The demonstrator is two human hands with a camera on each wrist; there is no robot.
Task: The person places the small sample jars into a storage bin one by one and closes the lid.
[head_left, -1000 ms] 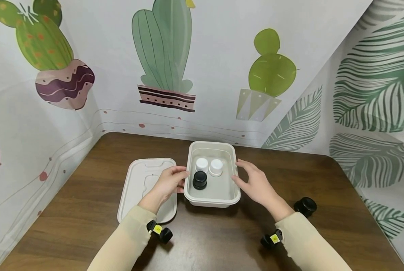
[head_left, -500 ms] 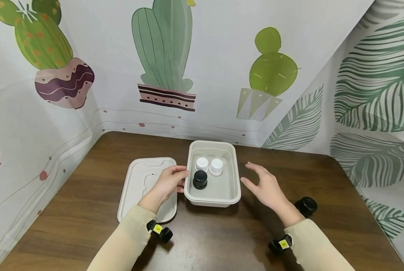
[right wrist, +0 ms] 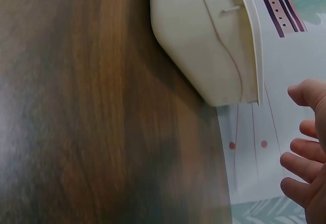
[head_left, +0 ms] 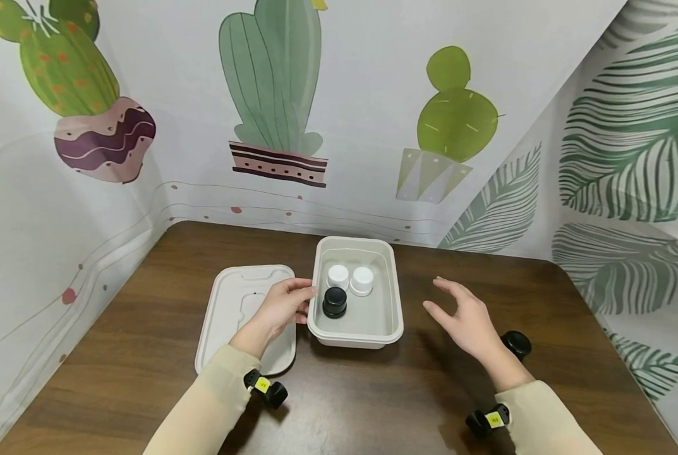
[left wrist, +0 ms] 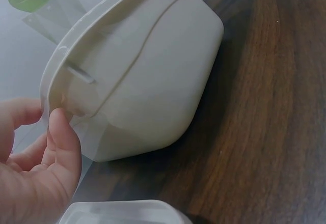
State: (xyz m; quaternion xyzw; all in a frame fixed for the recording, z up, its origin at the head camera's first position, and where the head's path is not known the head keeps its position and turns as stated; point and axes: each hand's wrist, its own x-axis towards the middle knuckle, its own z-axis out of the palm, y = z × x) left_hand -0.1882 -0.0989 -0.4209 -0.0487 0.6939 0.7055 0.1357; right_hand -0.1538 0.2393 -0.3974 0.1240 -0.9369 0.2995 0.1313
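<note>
A pale grey plastic box (head_left: 373,319) stands on the table, uncovered. Inside lie two white round jars (head_left: 338,277) (head_left: 362,280), side by side, and a black round jar (head_left: 335,302) in front of them. My left hand (head_left: 278,306) holds the box's left rim between thumb and fingers; the left wrist view shows fingertips at the rim of the box (left wrist: 147,81). My right hand (head_left: 466,319) hovers to the right of the box, apart from it, fingers loosely spread with nothing in them. Behind the right wrist another black round jar (head_left: 517,344) is partly hidden.
A flat pale lid (head_left: 219,322) lies left of the box, partly under my left hand and forearm. The brown wooden table (head_left: 373,404) ends at a cloth backdrop (head_left: 367,126) printed with cacti and leaves.
My right hand has drawn away from the box's right side, moving right towards the black jar and covering more of it. The left hand and the box have stayed in place.
</note>
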